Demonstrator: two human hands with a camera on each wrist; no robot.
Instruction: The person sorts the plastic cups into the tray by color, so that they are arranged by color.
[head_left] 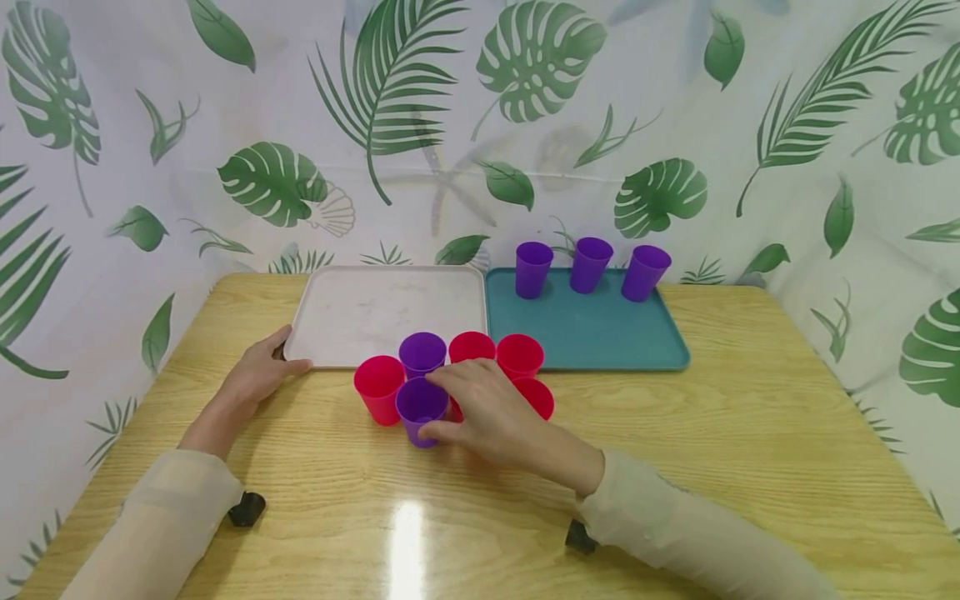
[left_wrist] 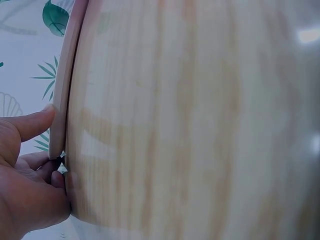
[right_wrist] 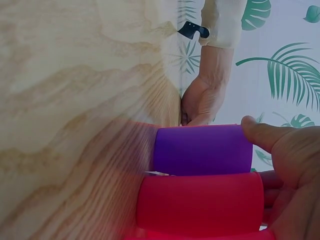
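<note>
At the front left corner of the white tray [head_left: 390,308], my left hand [head_left: 258,367] grips the edge; in the left wrist view its thumb [left_wrist: 35,124] is over the rim and fingers are under it. My right hand [head_left: 495,412] reaches over the front purple cup [head_left: 422,408], thumb [right_wrist: 265,134] at its rim and fingertips at the far side. This cup stands upright on the table. Around it stand another purple cup [head_left: 422,352], a red cup [head_left: 378,387] on the left and several red cups [head_left: 519,354] on the right, partly hidden by the hand.
A teal tray [head_left: 600,337] adjoins the white tray on the right, with three purple cups [head_left: 591,265] standing along its back edge. Both trays lie at the back of the wooden table [head_left: 712,483], before a leaf-patterned cloth [head_left: 450,167].
</note>
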